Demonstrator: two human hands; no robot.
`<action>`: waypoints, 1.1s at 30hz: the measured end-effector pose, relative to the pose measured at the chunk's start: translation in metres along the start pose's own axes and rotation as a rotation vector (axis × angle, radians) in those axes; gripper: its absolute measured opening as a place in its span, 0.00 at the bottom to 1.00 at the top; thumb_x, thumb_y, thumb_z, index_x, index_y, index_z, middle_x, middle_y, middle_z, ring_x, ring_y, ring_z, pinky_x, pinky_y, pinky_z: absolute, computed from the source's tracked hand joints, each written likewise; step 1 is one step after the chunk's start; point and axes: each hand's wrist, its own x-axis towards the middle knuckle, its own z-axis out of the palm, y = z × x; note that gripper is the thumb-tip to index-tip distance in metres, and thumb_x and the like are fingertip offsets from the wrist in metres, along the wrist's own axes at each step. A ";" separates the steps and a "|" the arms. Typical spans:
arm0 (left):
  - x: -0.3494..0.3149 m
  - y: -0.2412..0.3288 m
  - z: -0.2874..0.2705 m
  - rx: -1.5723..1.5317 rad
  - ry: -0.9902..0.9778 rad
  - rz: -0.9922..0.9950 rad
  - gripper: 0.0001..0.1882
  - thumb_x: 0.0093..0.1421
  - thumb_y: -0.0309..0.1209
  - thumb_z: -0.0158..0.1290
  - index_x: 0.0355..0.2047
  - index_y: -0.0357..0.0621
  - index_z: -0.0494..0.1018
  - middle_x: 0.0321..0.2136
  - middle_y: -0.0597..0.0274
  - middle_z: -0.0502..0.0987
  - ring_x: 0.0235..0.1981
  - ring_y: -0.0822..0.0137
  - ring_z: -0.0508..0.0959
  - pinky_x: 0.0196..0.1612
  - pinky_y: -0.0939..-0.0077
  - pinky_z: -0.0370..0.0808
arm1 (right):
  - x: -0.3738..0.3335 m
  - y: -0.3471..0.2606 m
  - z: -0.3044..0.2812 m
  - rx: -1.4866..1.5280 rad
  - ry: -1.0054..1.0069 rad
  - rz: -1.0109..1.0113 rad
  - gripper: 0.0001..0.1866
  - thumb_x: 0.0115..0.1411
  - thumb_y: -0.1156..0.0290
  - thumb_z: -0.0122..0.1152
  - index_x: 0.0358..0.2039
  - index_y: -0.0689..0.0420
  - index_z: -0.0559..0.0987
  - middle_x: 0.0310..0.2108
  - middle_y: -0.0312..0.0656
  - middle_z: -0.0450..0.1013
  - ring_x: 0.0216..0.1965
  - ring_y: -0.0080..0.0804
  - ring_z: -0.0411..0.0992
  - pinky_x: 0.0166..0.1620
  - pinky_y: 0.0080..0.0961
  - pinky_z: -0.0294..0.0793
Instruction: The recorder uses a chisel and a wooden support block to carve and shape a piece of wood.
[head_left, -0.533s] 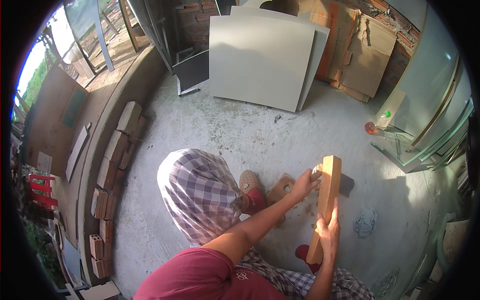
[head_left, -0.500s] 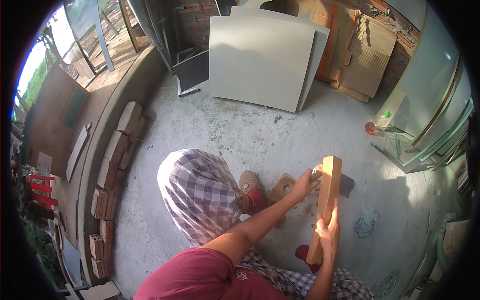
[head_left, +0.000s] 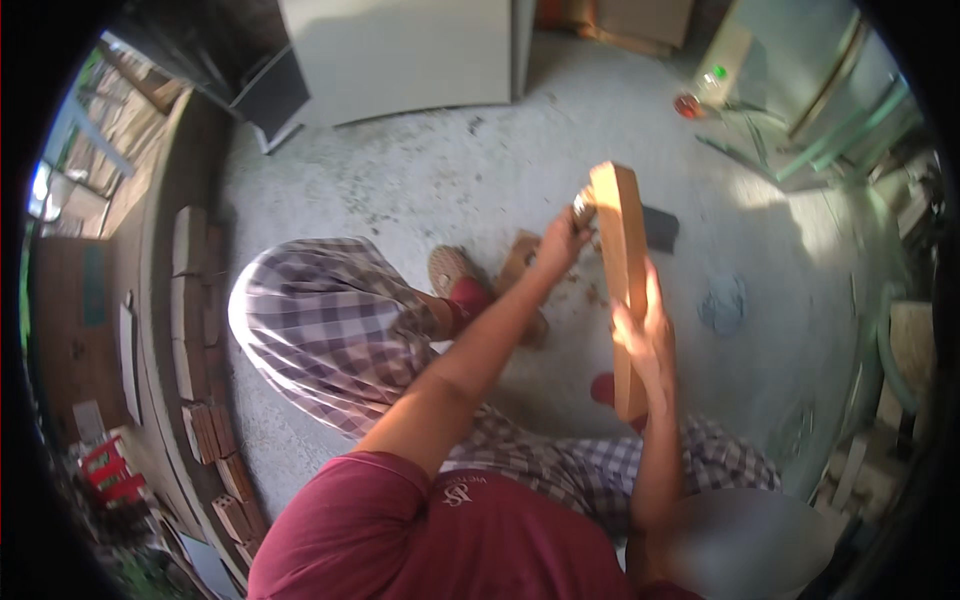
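Note:
A long squared wooden beam (head_left: 627,240) stands tilted in front of me, its top end away from my body. My right hand (head_left: 645,330) grips it around the lower half, the fingers along its side. In my left hand (head_left: 565,243), the fingers are closed around a short rounded object (head_left: 583,207) with a shiny surface, held against or very near the beam's left side close to the top; its kind is blurred. Below, a brown block with a hole (head_left: 518,258) lies on the floor beside my slippered foot (head_left: 457,275), with small chips scattered around.
A dark grey flat piece (head_left: 660,230) lies behind the beam, and a crumpled pale blue cloth (head_left: 722,303) to its right. White panels (head_left: 410,60) lean at the back. Glass panes (head_left: 800,100) and a green-capped bottle (head_left: 690,105) stand at right. Bricks (head_left: 190,320) line the left ledge.
The view has shifted, so the scene sits higher and further left. Both hands keep their holds on the beam and the small object.

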 end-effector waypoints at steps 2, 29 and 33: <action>0.017 -0.007 0.001 -0.008 -0.056 -0.006 0.17 0.51 0.30 0.60 0.35 0.36 0.66 0.25 0.43 0.74 0.27 0.48 0.74 0.33 0.62 0.71 | 0.006 0.005 -0.013 -0.116 0.102 -0.150 0.36 0.56 0.62 0.58 0.63 0.53 0.56 0.42 0.57 0.72 0.39 0.49 0.74 0.44 0.38 0.71; 0.015 0.037 0.026 0.404 -0.183 0.060 0.19 0.47 0.36 0.64 0.30 0.35 0.69 0.23 0.45 0.76 0.27 0.52 0.78 0.31 0.65 0.73 | 0.030 0.028 -0.032 -0.313 0.254 -0.073 0.38 0.54 0.56 0.58 0.64 0.41 0.54 0.54 0.56 0.65 0.50 0.53 0.69 0.52 0.38 0.67; 0.018 0.022 0.019 0.320 -0.227 0.036 0.18 0.47 0.35 0.63 0.31 0.36 0.69 0.24 0.47 0.77 0.27 0.54 0.78 0.33 0.64 0.73 | 0.031 0.034 -0.024 -0.208 0.224 -0.121 0.38 0.54 0.56 0.58 0.64 0.42 0.56 0.47 0.56 0.70 0.49 0.53 0.69 0.51 0.36 0.68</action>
